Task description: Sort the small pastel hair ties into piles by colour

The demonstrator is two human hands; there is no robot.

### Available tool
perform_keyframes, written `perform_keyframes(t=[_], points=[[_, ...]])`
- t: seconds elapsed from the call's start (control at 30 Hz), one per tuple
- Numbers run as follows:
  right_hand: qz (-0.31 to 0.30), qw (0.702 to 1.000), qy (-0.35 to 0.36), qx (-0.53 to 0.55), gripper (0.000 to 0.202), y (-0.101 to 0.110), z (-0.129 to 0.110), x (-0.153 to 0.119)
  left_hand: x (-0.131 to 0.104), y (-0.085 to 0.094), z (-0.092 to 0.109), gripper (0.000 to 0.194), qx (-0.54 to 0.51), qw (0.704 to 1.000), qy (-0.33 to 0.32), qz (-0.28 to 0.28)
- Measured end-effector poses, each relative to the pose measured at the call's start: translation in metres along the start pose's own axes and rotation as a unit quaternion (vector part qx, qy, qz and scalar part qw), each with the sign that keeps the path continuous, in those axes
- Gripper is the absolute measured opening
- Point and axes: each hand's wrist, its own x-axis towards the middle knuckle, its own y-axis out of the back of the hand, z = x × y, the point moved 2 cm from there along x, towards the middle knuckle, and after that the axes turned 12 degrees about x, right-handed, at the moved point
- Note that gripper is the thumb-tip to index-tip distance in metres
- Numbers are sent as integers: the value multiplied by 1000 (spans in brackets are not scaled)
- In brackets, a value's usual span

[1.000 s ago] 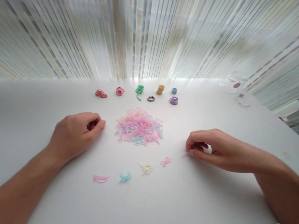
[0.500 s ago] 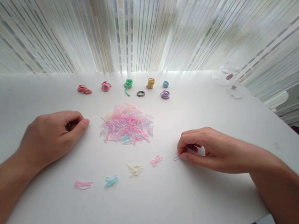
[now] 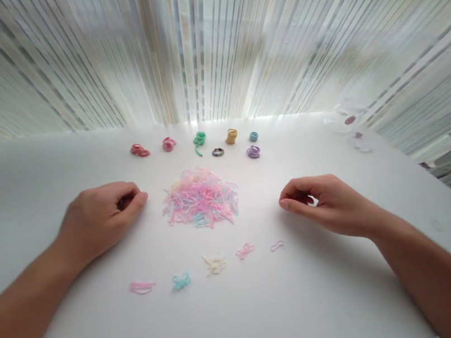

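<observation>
A loose pile of pink, blue and pale rubber bands (image 3: 200, 198) lies mid-table. My left hand (image 3: 107, 215) rests left of it, fingers curled closed, with nothing visible in them. Right of the pile my right hand (image 3: 310, 201) hovers with thumb and fingertips together and nothing between them. Nearer me is a row: pink bands (image 3: 142, 286), blue bands (image 3: 182, 280), cream bands (image 3: 215, 264), light pink bands (image 3: 245, 251) and a single pale lilac band (image 3: 276, 245), just below my right hand.
Behind the pile stand red (image 3: 140, 150), pink (image 3: 169, 144), green (image 3: 200, 140), yellow (image 3: 231, 136), blue (image 3: 253, 136) and purple (image 3: 253, 152) coils, plus a dark beaded ring (image 3: 218, 152). Clear plastic pieces (image 3: 359, 142) lie at the back right. A striped curtain (image 3: 190, 44) hangs behind.
My right hand has let go of the pale lilac band, which now lies on the table, and has moved up and away from it. The whole view has shifted slightly.
</observation>
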Motion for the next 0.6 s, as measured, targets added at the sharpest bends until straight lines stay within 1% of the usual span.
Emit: perform_keyframes(t=[0.1,0.17,0.27,0.33,0.4,0.5,0.6], points=[[68,997,-12,23,36,1,13,6,-2,1,1,38,-6,1000,6,-8],[97,993,-32,58,44,-1,20,11,-2,1,1,37,-8,1000,0,-4],[105,985,-67,121,51,-5,25,19,-3,0,2,36,-10,1000,-5,-8],[98,981,-75,151,52,-7,20,26,-3,1,2,36,-11,1000,-6,-10],[87,979,-72,168,51,-7,11,36,-3,1,3,36,-13,1000,-6,-10],[76,981,-46,172,40,-10,-4,56,-3,1,3,37,-18,1000,-8,-11],[96,981,-10,168,29,-17,-11,82,-3,1,2,38,-15,1000,-12,-10]])
